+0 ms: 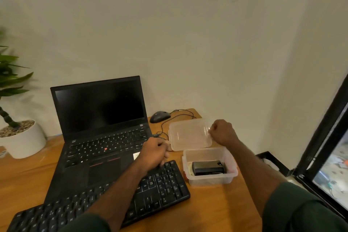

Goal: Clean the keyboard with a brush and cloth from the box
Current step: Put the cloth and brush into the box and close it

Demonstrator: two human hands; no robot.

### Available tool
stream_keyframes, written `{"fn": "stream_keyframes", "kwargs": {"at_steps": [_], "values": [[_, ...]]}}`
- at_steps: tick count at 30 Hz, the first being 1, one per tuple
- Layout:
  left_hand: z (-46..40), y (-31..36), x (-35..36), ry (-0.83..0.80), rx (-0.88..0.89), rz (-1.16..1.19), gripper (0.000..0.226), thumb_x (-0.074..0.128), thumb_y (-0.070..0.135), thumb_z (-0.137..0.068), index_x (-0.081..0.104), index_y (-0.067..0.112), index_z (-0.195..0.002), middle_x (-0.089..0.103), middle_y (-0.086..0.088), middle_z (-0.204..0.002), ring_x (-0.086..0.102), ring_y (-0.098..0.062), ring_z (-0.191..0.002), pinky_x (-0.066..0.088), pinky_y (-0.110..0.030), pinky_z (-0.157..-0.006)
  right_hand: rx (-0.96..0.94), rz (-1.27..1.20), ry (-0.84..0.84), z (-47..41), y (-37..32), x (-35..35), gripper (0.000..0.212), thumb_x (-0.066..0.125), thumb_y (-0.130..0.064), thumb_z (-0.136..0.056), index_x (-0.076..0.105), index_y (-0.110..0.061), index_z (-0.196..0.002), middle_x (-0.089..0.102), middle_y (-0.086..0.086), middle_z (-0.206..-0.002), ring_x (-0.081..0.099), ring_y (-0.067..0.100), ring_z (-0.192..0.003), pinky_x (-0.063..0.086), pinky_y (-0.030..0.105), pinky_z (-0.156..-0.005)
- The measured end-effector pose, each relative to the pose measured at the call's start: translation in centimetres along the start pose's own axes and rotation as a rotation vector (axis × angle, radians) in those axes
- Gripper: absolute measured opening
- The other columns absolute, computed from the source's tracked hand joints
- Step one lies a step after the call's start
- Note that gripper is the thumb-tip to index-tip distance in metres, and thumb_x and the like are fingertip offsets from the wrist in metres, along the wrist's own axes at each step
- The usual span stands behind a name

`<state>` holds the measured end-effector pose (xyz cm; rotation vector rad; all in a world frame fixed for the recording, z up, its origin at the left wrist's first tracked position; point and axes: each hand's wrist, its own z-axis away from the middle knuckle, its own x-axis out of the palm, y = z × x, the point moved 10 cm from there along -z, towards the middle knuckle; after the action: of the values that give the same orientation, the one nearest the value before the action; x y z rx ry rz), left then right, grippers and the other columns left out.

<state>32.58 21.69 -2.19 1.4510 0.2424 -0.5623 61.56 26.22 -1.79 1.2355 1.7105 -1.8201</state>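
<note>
A black external keyboard (105,201) lies across the front of the wooden desk (216,211). To its right stands an open clear plastic box (210,179) with a dark oblong object (208,167) on something pale inside. My right hand (223,132) grips the right edge of the box's clear lid (188,133), held just behind the box. My left hand (154,153) hovers with curled fingers over the keyboard's far right corner, near the lid's left edge; whether it touches the lid is hidden.
An open black laptop (99,128) sits behind the keyboard. A wired mouse (160,116) and its cable lie at the back. A potted plant (20,137) stands at the left. A dark-framed window (327,156) borders the right.
</note>
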Motion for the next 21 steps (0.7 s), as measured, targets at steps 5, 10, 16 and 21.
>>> {"fn": "stream_keyframes", "kwargs": {"at_steps": [5, 10, 16, 21], "values": [[1.3, 0.4, 2.2, -0.138, -0.192, 0.333, 0.058, 0.032, 0.051, -0.106, 0.06, 0.001, -0.112, 0.072, -0.019, -0.086, 0.059, -0.02, -0.054, 0.036, -0.026, -0.041, -0.239, -0.273, 0.199, 3.1, -1.8, -4.7, 0.014, 0.067, -0.012, -0.093, 0.071, -0.018, -0.104, 0.073, -0.002, -0.093, 0.071, 0.017, -0.082, 0.061, 0.029, -0.074], [2.4, 1.8, 3.8, -0.206, -0.218, 0.594, 0.074, 0.031, 0.062, -0.101, 0.063, -0.002, -0.114, 0.072, -0.019, -0.09, 0.061, -0.02, -0.061, 0.04, -0.028, -0.05, -0.33, -0.425, 0.168, 7.2, -1.5, -6.0, 0.012, 0.072, -0.009, -0.091, 0.075, -0.019, -0.097, 0.075, -0.01, -0.094, 0.073, 0.007, -0.087, 0.059, 0.022, -0.075], [2.9, 1.7, 3.5, -0.097, -0.28, 0.595, 0.042, 0.056, 0.039, -0.1, 0.068, -0.001, -0.101, 0.072, -0.013, -0.08, 0.055, -0.013, -0.055, 0.039, -0.023, -0.045, -0.372, -0.621, 0.138, 10.5, 0.7, -7.3, 0.013, 0.073, 0.0, -0.088, 0.076, -0.009, -0.097, 0.077, -0.008, -0.09, 0.074, 0.011, -0.088, 0.058, 0.019, -0.08], [3.6, 0.5, 4.2, -0.079, -0.291, 0.378, 0.02, 0.064, 0.016, -0.095, 0.068, -0.003, -0.09, 0.063, -0.006, -0.062, 0.047, -0.009, -0.045, 0.031, -0.02, -0.039, -0.334, -0.653, 0.137, 12.1, 3.0, -7.2, 0.02, 0.07, 0.007, -0.088, 0.075, -0.009, -0.099, 0.077, -0.008, -0.096, 0.073, 0.011, -0.095, 0.058, 0.021, -0.083]]}}
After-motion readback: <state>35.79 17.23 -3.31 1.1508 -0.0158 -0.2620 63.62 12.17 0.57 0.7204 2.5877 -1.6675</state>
